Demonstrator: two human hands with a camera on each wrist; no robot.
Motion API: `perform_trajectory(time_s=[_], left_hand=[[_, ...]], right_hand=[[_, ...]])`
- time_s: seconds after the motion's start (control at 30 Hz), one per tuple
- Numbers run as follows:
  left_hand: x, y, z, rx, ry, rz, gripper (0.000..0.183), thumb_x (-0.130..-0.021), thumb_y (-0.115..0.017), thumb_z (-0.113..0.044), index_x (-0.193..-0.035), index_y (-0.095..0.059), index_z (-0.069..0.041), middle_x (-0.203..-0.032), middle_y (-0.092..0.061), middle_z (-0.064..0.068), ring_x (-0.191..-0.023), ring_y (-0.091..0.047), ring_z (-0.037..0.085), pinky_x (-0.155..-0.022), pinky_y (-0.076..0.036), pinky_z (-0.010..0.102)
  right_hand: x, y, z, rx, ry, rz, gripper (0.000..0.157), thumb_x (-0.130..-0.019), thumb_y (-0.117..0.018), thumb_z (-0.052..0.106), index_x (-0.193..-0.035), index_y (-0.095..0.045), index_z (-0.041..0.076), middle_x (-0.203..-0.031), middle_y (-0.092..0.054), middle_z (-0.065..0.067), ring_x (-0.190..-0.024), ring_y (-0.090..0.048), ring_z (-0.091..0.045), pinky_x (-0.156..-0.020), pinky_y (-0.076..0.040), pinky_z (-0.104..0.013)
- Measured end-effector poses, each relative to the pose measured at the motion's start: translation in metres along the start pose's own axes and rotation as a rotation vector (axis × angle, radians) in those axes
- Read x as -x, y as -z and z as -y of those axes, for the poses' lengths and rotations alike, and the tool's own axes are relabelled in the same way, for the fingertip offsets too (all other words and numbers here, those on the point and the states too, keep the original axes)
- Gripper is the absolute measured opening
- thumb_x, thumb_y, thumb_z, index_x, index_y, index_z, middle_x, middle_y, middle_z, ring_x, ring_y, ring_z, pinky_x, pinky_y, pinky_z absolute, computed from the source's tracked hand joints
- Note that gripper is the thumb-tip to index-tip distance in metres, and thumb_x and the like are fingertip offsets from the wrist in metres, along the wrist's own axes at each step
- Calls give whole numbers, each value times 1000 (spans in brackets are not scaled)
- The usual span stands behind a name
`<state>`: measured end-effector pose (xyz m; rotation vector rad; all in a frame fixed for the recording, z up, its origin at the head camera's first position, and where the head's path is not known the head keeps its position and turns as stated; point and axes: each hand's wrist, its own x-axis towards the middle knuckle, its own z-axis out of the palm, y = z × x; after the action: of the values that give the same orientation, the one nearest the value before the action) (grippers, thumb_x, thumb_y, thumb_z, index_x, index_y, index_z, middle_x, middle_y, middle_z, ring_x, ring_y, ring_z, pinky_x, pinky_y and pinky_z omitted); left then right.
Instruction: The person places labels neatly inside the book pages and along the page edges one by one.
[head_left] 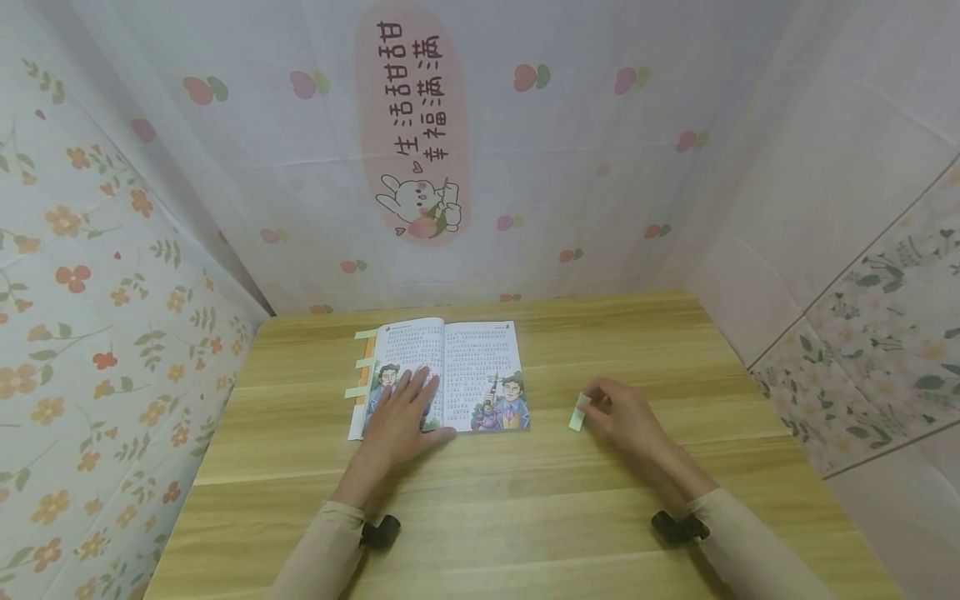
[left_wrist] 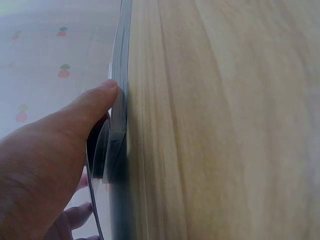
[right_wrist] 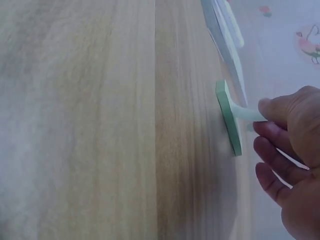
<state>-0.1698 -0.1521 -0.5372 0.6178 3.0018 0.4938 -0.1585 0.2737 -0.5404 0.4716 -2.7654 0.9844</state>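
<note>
An open book [head_left: 476, 354] lies on the wooden table, with printed text and cartoon figures on both pages. My left hand [head_left: 405, 421] rests spread over the lower part of the left page, its thumb by the bottom edge near the spine, as the left wrist view also shows. To the right of the book, my right hand [head_left: 622, 417] pinches the end of a pale green sticky note [right_wrist: 246, 114] between thumb and index finger. That note bends up from a small green sticky-note pad [right_wrist: 229, 122], which sits close over the tabletop.
Several pale green tabs [head_left: 363, 363] stick out from the book's left edge, beside an orange strip. A patterned curtain [head_left: 487, 250] stands behind the wooden table [head_left: 517, 517], and floral cloth [head_left: 112, 333] hangs on the left. Both wrists wear small black cameras.
</note>
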Motion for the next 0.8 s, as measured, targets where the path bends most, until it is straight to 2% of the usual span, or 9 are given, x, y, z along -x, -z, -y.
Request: perform_trajectory(time_s=[0.17,0.43,0.6,0.8], left_hand=[[0,0,0,-1,-1,-2,103,-101,-74,-70,-177,-37,-12,-188,-28,16,-174,-27,47,-140,-24,74],[0,0,0,6,-1,-7,102,-100,-74,-69,-177,-38,-12,-188,-29,16,-174,-27,47,-140,-24,74],[-1,0,-1,0,2,-1,102,-100,-74,-70,-177,-37,-13,-188,-28,15,-175,-26,47,-140,-24,74],[-1,0,-1,-5,5,1,103,-100,-74,-70,-178,-37,-13,-188,-28,15,-175,-26,47,-140,-24,74]], right_hand=[[0,0,-2,22,9,36,9,-101,-85,8,-108,-79,8,-99,-84,-3,-89,-78,-15,-79,-65,-29],[0,-1,-3,57,58,44,4,-101,-84,9,-102,-81,11,-100,-85,-3,-93,-78,-17,-82,-64,-33],[1,0,0,73,56,62,8,-103,-82,8,-96,-79,12,-97,-83,-3,-91,-75,-15,-80,-63,-32],[2,3,4,99,89,65,10,-106,-77,7,-97,-79,10,-96,-82,-3,-88,-73,-15,-79,-62,-33]])
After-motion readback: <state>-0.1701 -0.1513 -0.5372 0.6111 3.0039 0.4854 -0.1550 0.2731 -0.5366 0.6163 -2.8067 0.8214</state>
